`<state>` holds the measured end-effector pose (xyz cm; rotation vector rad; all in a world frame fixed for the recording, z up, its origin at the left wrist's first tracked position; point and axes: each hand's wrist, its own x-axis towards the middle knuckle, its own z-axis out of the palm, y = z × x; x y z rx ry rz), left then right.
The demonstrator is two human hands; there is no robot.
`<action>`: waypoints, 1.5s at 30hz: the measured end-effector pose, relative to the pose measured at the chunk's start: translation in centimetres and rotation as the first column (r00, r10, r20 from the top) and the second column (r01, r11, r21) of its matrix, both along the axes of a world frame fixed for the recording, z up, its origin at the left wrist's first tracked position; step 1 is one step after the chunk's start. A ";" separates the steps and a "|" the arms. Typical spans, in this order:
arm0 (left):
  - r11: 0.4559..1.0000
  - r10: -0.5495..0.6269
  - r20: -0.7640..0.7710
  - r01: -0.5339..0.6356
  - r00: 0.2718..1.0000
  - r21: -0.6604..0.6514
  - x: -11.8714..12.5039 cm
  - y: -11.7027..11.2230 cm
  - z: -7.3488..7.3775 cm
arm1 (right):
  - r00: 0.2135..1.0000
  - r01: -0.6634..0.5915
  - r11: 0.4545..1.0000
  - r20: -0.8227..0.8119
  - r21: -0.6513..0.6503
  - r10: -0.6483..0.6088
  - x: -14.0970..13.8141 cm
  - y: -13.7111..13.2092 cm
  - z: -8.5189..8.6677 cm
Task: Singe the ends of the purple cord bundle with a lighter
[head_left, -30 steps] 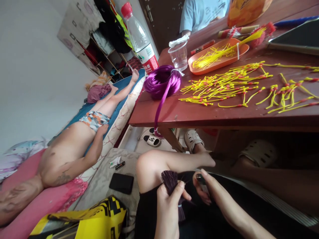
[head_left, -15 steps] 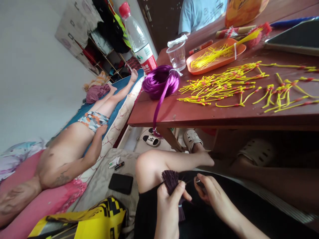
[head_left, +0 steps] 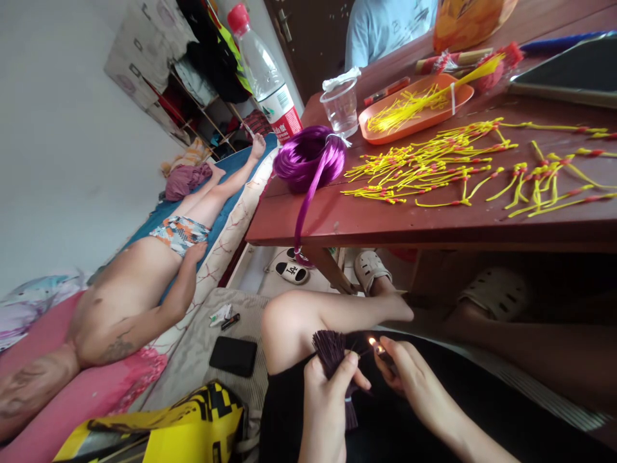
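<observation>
My left hand (head_left: 330,392) is closed around a bundle of dark purple cords (head_left: 330,347), whose cut ends fan out above the thumb. A light band ties the bundle's lower part, which shows below the hand. Just to the right, my right hand (head_left: 405,370) grips a lighter (head_left: 386,357), mostly hidden by the fingers. A small flame (head_left: 372,341) burns at its top, a short gap from the bundle. A thin strand seems to stretch between the hands, too fine to make out. Both hands are above my lap.
On the red table (head_left: 299,225) lie a purple cord coil (head_left: 308,157), yellow knotted cords (head_left: 424,164), an orange tray (head_left: 385,133), a plastic cup (head_left: 341,109) and a bottle (head_left: 263,77). A person (head_left: 144,270) lies on a bed at left; another (head_left: 385,32) is across the table. A black phone (head_left: 233,355) rests beside me.
The lighter in my right hand now shows a flame; there was none before. Both hands have stayed in nearly the same place.
</observation>
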<state>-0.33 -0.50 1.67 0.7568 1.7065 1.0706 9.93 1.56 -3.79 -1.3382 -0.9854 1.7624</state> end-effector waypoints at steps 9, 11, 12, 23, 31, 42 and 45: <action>1.000 0.004 -0.015 -0.004 1.000 0.006 0.0 0.1 -0.1 | 0.999 -0.034 0.999 -0.034 0.012 0.034 0.0 0.1 0.5; 1.000 0.001 -0.015 -0.001 1.000 0.005 -0.1 0.1 -0.2 | 0.999 -0.030 1.000 -0.029 -0.001 0.030 0.1 0.1 0.5; 1.000 -0.001 -0.015 0.001 1.000 0.005 -0.1 0.1 -0.2 | 0.999 -0.035 0.999 -0.028 -0.004 0.035 0.1 0.1 0.6; 0.997 -0.045 -0.177 0.054 0.983 0.045 -0.8 0.2 -1.2 | 0.996 -0.076 0.997 -0.035 0.020 0.077 0.2 0.1 0.9; 0.995 -0.014 -0.174 0.031 0.985 0.096 -1.0 0.3 -1.6 | 0.999 0.005 1.000 -0.033 -0.004 -0.005 0.1 -0.2 0.5; 1.000 0.001 0.023 -0.001 1.000 0.031 -0.2 0.1 -0.2 | 0.916 0.057 0.997 -0.399 0.048 -0.033 -0.3 0.4 0.8; 0.999 -0.038 0.085 0.036 0.996 0.035 0.1 0.1 -0.1 | 0.898 0.076 0.997 -0.436 0.009 -0.064 -0.4 0.2 1.3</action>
